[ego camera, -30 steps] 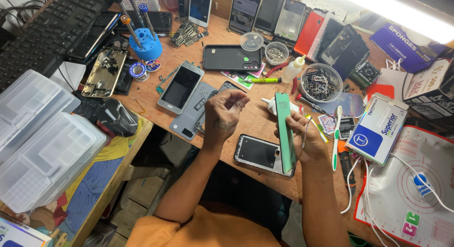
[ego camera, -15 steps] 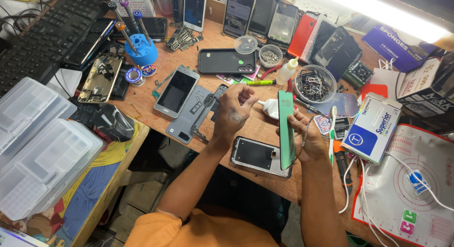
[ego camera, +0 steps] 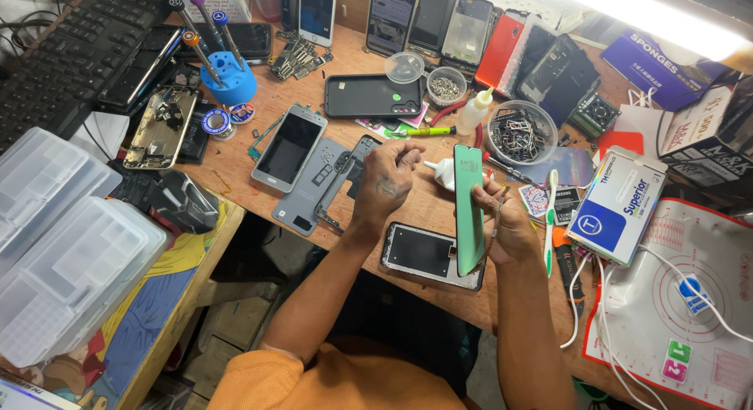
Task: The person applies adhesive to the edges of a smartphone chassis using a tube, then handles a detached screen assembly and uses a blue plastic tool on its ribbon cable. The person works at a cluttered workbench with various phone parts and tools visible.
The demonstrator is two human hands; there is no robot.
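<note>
My right hand [ego camera: 510, 225] holds a long green-backed phone screen panel [ego camera: 469, 210] upright on its edge above the wooden bench. My left hand [ego camera: 386, 182] hovers just left of the panel, its fingers pinched together near the panel's top as if on something very small that I cannot make out. Under both hands lies an open phone body [ego camera: 423, 255] with a dark inside, flat near the bench's front edge. A small white glue bottle [ego camera: 443, 173] lies behind the panel.
Several phones and phone parts cover the bench [ego camera: 259, 104]. A blue screwdriver stand [ego camera: 227, 79] is at back left, bowls of screws [ego camera: 518, 131] at back right. A white box [ego camera: 616, 206], a toothbrush [ego camera: 551, 222] and a red-white mat [ego camera: 674, 300] lie right. Clear plastic boxes [ego camera: 63, 245] sit left.
My left hand has risen slightly and moved toward the panel's top. The panel stays upright in my right hand. The camera view shifted a little.
</note>
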